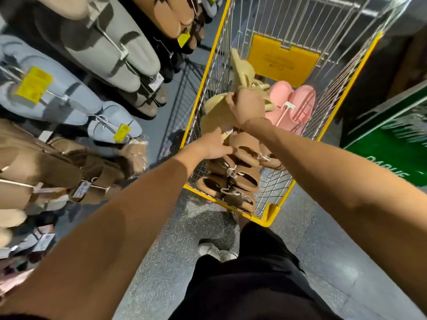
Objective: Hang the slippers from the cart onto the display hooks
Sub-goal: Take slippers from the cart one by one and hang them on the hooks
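A yellow-framed wire cart [194, 107] stands ahead of me with slippers in it. My right hand [248, 105] grips a bundle of tan and beige slippers [218, 115] held above the cart. My left hand [213, 145] reaches in below it and touches the brown slippers [245, 146] at the top of a stack. More brown pairs [240, 179] lie at the cart's near end. A pink pair [291, 100] on a white hanger lies farther in. Display hooks on the left carry grey slippers [104, 47], pale blue slippers [60, 98] and brown slippers [46, 167].
Yellow price tags [33, 84] hang on the hook ends at the left. A yellow panel [283, 60] closes the cart's far end. A green sign [392, 144] sits at the right. Speckled grey floor [166, 250] and my dark trousers and a white shoe [215, 250] lie below.
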Demonstrator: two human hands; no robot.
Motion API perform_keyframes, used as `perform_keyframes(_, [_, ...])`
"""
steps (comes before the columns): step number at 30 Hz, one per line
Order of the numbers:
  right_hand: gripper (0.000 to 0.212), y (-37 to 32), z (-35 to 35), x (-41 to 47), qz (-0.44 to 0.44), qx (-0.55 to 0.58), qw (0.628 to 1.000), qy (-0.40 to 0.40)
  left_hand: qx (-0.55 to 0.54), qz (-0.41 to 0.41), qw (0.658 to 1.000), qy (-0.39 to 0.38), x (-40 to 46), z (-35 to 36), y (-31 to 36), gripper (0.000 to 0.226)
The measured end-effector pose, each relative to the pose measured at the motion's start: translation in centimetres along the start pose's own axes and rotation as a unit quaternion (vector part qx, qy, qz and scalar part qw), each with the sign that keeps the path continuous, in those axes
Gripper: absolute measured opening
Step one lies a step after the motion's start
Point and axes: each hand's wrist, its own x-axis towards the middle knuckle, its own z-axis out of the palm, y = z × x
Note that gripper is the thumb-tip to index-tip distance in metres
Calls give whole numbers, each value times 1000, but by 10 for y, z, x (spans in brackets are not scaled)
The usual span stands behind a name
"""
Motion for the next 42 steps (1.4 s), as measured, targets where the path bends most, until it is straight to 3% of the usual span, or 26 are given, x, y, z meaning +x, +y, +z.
perform_keyframes(3, [38,-25,-24,-4,28,92,995,12,-110,0,991,73,-8,-1,2,99])
perform_keyframes(6, [40,-48,-47,-6,118,270,955,6,-241,39,957,154,-25,2,7,83])
perform_keyframes(8, [40,-61,-62,-9,204,394,896,-19,-324,18,916,238,-43,2,7,88])
perform_keyframes(10, [32,-74,-74,-15,279,518,807,-46,-407,25,862,301,-58,0,-1,70])
perform_keyframes(12, [32,-87,-88,-27,307,630,711,-49,-403,36,852,333,-77,-2,-9,44])
perform_keyframes(13, [32,-93,-96,-33,302,665,681,-52,-389,25,856,340,-85,-3,-13,37])
perform_keyframes(18, [27,-118,-126,-66,258,746,600,-128,-405,15,829,385,-126,-21,-26,17])
perform_keyframes(22, [27,-120,-144,-81,168,722,623,-249,-440,38,811,383,-155,-45,-33,34])
perform_keyframes(24, [26,-114,-155,-88,136,698,658,-246,-471,40,788,395,-173,-58,-36,49])
perform_keyframes(27, [21,-90,-146,-84,92,586,805,-7,-482,52,776,403,-196,-76,-42,35])
perform_keyframes(28, [30,-83,-141,-85,60,556,829,35,-479,60,777,404,-207,-81,-44,28])
perform_keyframes(29, [50,-77,-134,-87,32,540,841,15,-480,73,774,406,-219,-85,-46,23])
perform_keyframes(31, [92,-72,-122,-100,1,543,833,-103,-493,91,760,414,-239,-94,-53,21])
perform_keyframes(33, [115,-73,-107,-109,-22,576,789,-211,-523,106,739,412,-259,-102,-60,19])
perform_keyframes(35, [112,-85,-97,-120,-43,598,759,-254,-548,118,714,419,-279,-111,-69,23])
perform_keyframes(37, [103,-109,-96,-130,-59,600,757,-251,-557,124,699,430,-301,-122,-78,24])
perform_keyframes(42, [104,-180,-123,-140,-103,613,759,-194,-539,131,697,455,-356,-145,-108,33])
